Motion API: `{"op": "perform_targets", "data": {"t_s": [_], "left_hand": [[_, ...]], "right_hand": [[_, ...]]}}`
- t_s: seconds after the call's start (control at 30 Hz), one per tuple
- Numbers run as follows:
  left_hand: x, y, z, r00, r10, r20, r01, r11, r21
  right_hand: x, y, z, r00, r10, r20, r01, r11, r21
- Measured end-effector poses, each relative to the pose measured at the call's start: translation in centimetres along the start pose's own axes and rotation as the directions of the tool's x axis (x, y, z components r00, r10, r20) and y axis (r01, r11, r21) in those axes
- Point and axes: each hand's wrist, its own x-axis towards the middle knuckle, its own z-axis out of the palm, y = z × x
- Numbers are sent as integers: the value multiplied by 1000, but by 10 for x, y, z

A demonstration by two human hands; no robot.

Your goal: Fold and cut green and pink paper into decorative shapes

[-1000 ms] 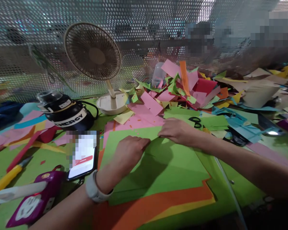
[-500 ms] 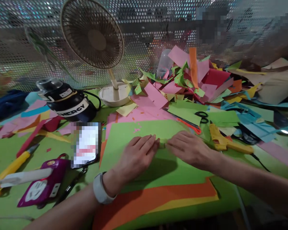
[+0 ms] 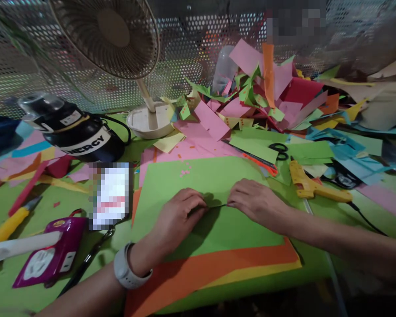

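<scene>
My left hand (image 3: 180, 218), with a pale watch (image 3: 127, 268) at the wrist, pinches the left end of a small green paper piece (image 3: 215, 200). Its right end is pinched by my right hand (image 3: 255, 203). The piece runs between my fingertips, its lower edge dark with shadow; its full shape is hard to make out against the same colour below. Both hands rest over a large green sheet (image 3: 171, 174). Under that sheet lie orange paper (image 3: 191, 273) and pink paper (image 3: 201, 152). Tiny pink scraps (image 3: 185, 171) are scattered on the green sheet.
Right of the sheets lie a yellow glue gun (image 3: 313, 187), black-handled scissors (image 3: 279, 152) and an orange cutter (image 3: 260, 164). Paper scraps (image 3: 214, 121) pile up behind. Leftward are a phone (image 3: 112, 193), a purple power strip (image 3: 49, 255), a black bottle (image 3: 79, 132) and a fan (image 3: 148, 119).
My fingertips have drawn a little apart, with my left hand shifting left, and more of the green paper piece shows between them. The whole view has also shifted slightly.
</scene>
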Motion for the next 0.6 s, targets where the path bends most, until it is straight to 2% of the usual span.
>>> {"op": "perform_targets", "data": {"t_s": [0.23, 0.4, 0.6], "left_hand": [[-6, -6, -11, 985, -174, 9, 174, 982, -67], [-16, -17, -25, 975, -218, 47, 219, 975, -33], [-30, -33, -53, 953, -284, 108, 280, 959, 52]], "right_hand": [[9, 4, -6, 982, 160, 103, -174, 974, 146], [13, 3, -10, 969, 196, 152, -221, 960, 173], [13, 4, -10, 965, 211, 157, -239, 953, 186]]}}
